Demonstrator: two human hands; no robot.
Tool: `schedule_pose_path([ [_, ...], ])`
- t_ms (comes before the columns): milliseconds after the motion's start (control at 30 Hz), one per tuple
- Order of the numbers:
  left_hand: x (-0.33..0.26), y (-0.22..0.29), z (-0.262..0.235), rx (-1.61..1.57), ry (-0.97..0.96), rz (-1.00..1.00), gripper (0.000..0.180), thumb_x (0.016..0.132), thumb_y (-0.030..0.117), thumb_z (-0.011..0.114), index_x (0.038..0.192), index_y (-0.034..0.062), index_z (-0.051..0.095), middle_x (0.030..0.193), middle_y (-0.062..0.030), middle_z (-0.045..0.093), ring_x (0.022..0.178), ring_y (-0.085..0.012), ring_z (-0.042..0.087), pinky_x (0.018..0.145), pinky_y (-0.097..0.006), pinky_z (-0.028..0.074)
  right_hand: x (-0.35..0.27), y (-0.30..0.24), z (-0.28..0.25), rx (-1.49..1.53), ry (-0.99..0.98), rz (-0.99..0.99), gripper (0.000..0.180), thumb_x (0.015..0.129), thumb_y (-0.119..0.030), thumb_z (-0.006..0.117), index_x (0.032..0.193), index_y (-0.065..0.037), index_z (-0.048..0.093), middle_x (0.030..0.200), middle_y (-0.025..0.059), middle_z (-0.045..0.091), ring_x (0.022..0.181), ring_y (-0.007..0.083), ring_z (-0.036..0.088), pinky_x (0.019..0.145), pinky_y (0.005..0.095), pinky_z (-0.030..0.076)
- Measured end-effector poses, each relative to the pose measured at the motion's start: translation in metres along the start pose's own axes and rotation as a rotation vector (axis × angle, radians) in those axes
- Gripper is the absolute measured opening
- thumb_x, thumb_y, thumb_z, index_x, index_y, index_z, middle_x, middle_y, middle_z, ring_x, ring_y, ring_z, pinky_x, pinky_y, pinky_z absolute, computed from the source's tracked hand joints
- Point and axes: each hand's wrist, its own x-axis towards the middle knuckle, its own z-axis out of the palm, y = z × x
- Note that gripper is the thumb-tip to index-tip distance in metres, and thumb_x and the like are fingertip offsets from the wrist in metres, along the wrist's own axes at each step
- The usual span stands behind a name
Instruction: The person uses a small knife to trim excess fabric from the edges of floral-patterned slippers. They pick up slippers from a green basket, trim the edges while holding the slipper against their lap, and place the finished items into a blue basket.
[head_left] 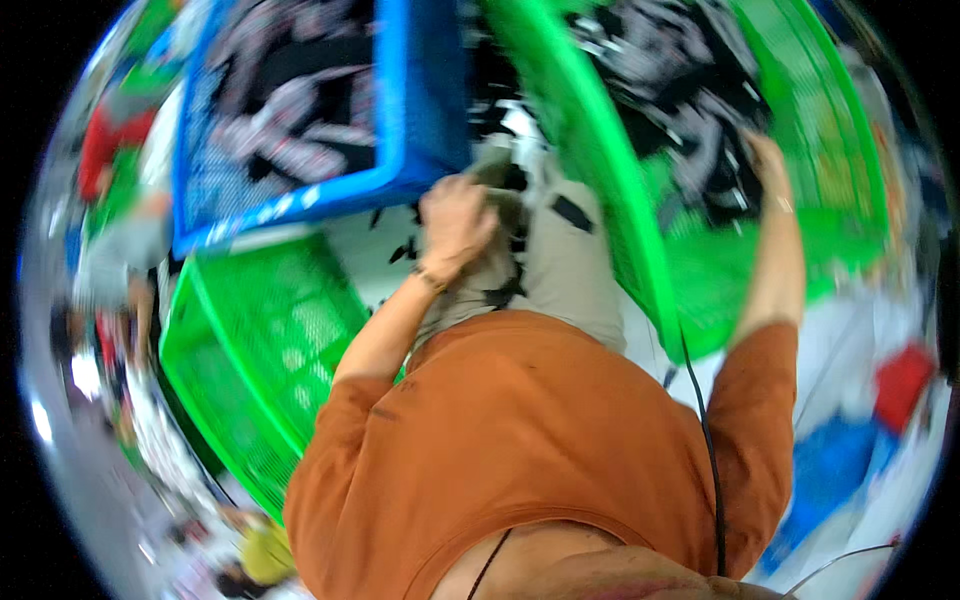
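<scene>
Much is softened by blur, and the upper ends of two crates are cut off by the picture's edge. At two o'clock, the fingers of the right hand [768, 165] are partly lost against the heaped garments [705, 140]; whether any cloth is pinched cannot be told. The left hand [457, 228], just above the centre toward twelve o'clock, is seen from the back with its fingers bent, just beside the near corner of the blue crate [395, 100]; its fingertips are hidden, so neither contact nor a grip can be confirmed.

The garments are contained in the large green crate [600, 150], between one and two o'clock. They are seen as a crumpled, tangled pile of black and mottled grey cloth, flecked with small white patches; single pieces cannot be separated by eye. Similar cloth [290, 110], black and pinkish grey, is held in the blue crate between ten and eleven o'clock. Between eight and nine o'clock, another green crate [300, 330] is partly covered by the blue one.
</scene>
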Motion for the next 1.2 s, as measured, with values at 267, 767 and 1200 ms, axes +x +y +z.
schedule_pose_path([
  [267, 0.031, 0.001, 0.009, 0.091, -0.106, 0.004, 0.03, 0.072, 0.02, 0.065, 0.1, 0.01, 0.06, 0.113, -0.0078, 0.055, 0.113, -0.0313, 0.046, 0.092, -0.046, 0.036, 0.034, 0.055, 0.029, -0.058, 0.228, 0.508, 0.018, 0.085, -0.019, 0.064, 0.072, -0.008, 0.059, 0.055, -0.0048, 0.043, 0.039, 0.0053, 0.028, 0.036, 0.022, 0.02],
  [767, 0.077, -0.005, 0.019, 0.088, -0.199, -0.008, 0.032, 0.074, 0.014, 0.065, 0.105, 0.0094, 0.06, 0.12, -0.0115, 0.054, 0.116, -0.0352, 0.045, 0.097, -0.044, 0.035, 0.025, 0.215, 0.079, -0.205, 0.115, 0.665, 0.011, 0.081, -0.018, 0.063, 0.074, -0.009, 0.063, 0.053, -0.002, 0.049, 0.041, 0.0086, 0.039, 0.038, 0.0258, 0.03],
  [1200, 0.102, -0.012, 0.03, 0.124, -0.266, -0.01, 0.038, 0.071, 0.015, 0.066, 0.107, 0.0069, 0.06, 0.122, -0.0145, 0.052, 0.119, -0.0391, 0.041, 0.101, -0.047, 0.032, 0.036, 0.222, -0.11, -1.013, 1.005, 0.441, 0.052, 0.081, -0.045, 0.06, 0.097, 0.005, 0.061, 0.1, 0.0271, 0.062, 0.095, 0.0419, 0.06, 0.082, 0.0467, 0.047],
])
